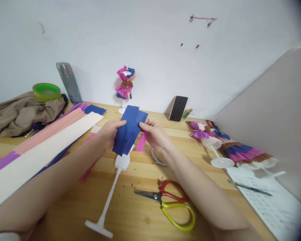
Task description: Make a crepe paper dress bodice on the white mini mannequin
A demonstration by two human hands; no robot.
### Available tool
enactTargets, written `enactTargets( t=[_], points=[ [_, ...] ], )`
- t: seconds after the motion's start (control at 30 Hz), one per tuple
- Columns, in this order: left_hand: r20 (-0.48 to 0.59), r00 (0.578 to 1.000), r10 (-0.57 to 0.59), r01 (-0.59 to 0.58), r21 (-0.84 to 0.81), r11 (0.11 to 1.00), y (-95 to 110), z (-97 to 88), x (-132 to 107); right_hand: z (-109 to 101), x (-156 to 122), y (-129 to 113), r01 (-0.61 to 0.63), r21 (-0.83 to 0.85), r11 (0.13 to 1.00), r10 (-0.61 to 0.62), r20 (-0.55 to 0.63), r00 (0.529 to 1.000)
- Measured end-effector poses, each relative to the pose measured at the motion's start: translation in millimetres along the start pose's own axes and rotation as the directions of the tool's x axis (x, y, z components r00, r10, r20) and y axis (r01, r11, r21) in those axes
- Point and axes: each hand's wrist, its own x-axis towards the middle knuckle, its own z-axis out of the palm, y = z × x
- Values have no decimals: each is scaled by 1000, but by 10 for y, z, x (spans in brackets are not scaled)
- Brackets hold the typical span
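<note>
Between my two hands a piece of dark blue crepe paper is held up above the table, its layers overlapping. My left hand pinches its left edge, thumb on top. On the right side my right hand grips the same paper, and a pink paper strip hangs below its fingers. A white mini dress form on a stand lies under the blue paper, its upper part hidden. Scissors with one red and one yellow handle lie nearby, blades pointing left.
Long crepe paper strips lie at left, near a green tape roll on brown cloth and a bottle. A decorated dress form stands behind. A phone, paper dresses and a pen are at right.
</note>
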Motion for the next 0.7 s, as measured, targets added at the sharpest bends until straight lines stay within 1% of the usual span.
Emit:
enactTargets(
  t=[0.07, 0.13, 0.2, 0.3, 0.4, 0.5, 0.6, 0.67, 0.7],
  points=[
    [63, 998, -23, 23, -3, 1000, -28, -7, 17, -27, 24, 38, 19, -46, 999, -19, -7, 1000],
    [137, 990, 9, -11, 7, 1000, -80, 18, 20, -27, 32, 69, 45, -90, 995, -47, -16, 999],
    [185, 981, 56, -59, 12, 998, -151, 62, 16, -4, 24, 92, 56, -121, 991, -60, -28, 998],
    [177, 982, 62, -65, 10, 998, -255, 115, 13, 46, -14, 102, 31, -138, 990, -36, -28, 999],
    [172, 985, 8, -14, 31, 999, -305, 108, 29, 79, -54, 92, 12, -137, 990, -12, -1, 1000],
    [162, 986, -36, 23, 84, 996, -282, 64, 53, 91, -70, 83, 23, -137, 990, -19, 33, 999],
    [127, 992, -23, 6, 138, 990, -236, 34, 62, 91, -66, 71, 60, -113, 992, -60, 7, 998],
    [145, 989, -16, -6, 150, 989, -231, 40, 52, 88, -64, 54, 79, -76, 994, -81, -21, 997],
    [171, 985, -7, -19, 147, 989, -240, 53, 42, 87, -65, 42, 84, -53, 995, -85, -28, 996]
  ],
)
